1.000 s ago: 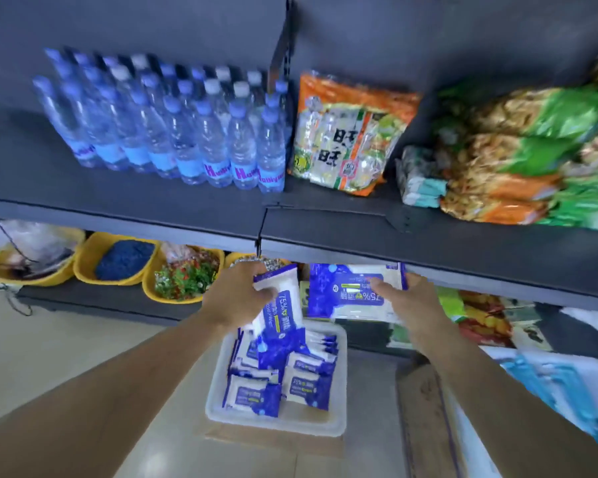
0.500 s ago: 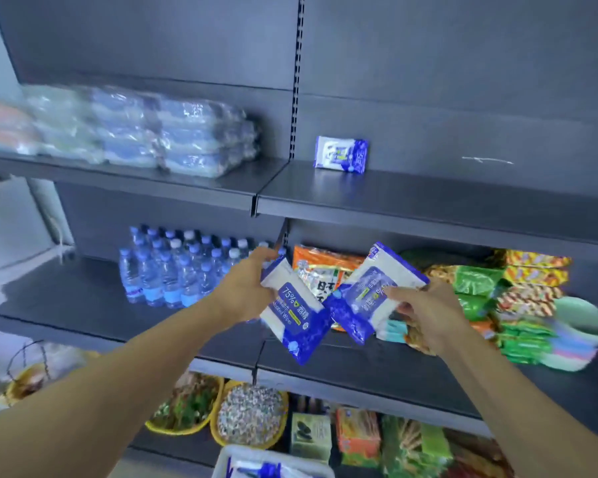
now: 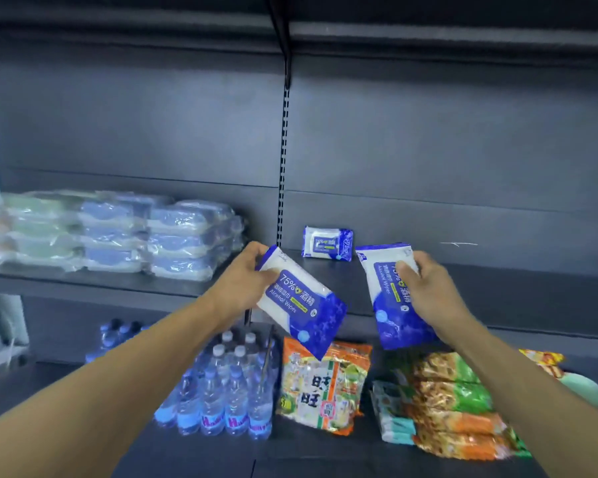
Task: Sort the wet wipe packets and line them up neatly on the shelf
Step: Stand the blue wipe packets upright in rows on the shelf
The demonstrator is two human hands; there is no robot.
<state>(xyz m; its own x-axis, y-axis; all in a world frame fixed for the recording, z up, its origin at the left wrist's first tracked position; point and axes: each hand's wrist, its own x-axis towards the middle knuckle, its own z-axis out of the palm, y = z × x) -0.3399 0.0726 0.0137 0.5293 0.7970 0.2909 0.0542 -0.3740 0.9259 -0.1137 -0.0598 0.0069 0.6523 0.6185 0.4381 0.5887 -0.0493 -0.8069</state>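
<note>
While one wipe packet (image 3: 328,243) already stands on the shelf (image 3: 497,281), the left hand (image 3: 242,281) grips a second packet (image 3: 301,301) and the right hand (image 3: 428,288) a third (image 3: 390,298), both not yet placed; so the row seems barely begun.

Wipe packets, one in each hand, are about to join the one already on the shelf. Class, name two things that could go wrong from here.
1. The left packet hangs tilted from the left hand, which grips only its top corner; it might slip onto the bottles below.
2. The shelf packet stands alone on its edge; setting the right packet, held by the right hand, beside it could knock it over.
</note>
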